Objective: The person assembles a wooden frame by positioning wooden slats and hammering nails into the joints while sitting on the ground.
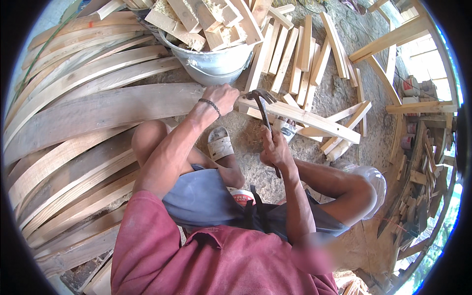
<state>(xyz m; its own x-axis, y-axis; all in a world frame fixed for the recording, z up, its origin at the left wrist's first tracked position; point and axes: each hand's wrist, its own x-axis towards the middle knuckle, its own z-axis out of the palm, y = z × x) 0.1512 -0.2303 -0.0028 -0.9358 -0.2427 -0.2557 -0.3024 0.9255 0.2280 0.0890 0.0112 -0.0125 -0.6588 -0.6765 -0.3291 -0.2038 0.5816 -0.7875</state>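
Observation:
My right hand (277, 150) is wrapped round the dark handle of a claw hammer (266, 114). The hammer's head lies over the near-left end of a pale wooden bar (314, 120), close to my left hand. That left hand (222, 98) is closed in a fist at the bar's end; whatever its fingers hold is hidden. The bar slants away to the right, across other wooden pieces. Beneath it, one sandalled foot (285, 129) is partly covered. My other sandalled foot (221, 143) rests on the floor between my hands.
Beyond my left hand stands a white bucket (211, 66) heaped with wood offcuts (189, 22). Long curved planks (98, 115) are stacked at the left. Several pale battens (297, 59) lie on the dusty floor ahead. Scrap wood (418, 206) is piled at the far right.

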